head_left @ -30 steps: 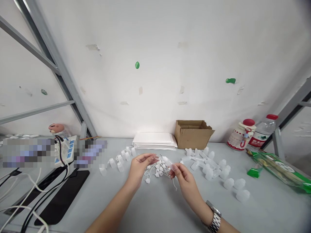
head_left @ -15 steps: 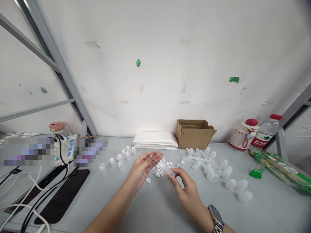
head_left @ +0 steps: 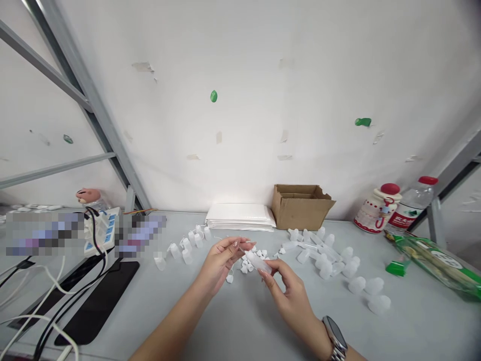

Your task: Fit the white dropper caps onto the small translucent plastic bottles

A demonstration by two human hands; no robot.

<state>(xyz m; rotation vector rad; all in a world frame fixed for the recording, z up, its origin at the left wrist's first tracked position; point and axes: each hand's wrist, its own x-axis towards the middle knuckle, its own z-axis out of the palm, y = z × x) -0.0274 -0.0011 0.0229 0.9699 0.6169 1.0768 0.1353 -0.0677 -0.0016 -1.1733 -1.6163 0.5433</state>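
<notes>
Between the thumb and fingers of my right hand (head_left: pixel 283 286) is a small frosted plastic bottle (head_left: pixel 257 261), tilted with its neck toward my left hand. My left hand (head_left: pixel 225 258) is closed in a pinch at the neck end, on a thin white cap strap (head_left: pixel 242 249); the cap itself is mostly hidden by the fingers. Small white caps (head_left: pixel 246 265) lie in a loose pile under and behind the bottle, some with thin loops. To the right are several uncapped frosted bottles (head_left: pixel 326 253), lying or standing in a scattered group.
Capped bottles (head_left: pixel 186 243) stand in loose rows left of my hands. Behind are a white stack of flat packs (head_left: pixel 240 218) and an open cardboard box (head_left: pixel 302 213). A power strip (head_left: pixel 107 230), cables and a black phone-like slab (head_left: pixel 101 306) are left; drink bottles (head_left: pixel 409 208) and a green food packet (head_left: pixel 439 265) right.
My left fingers have curled slightly lower and closer to the bottle's neck, so less of the thin strap shows. My right hand and the bottle have hardly moved.
</notes>
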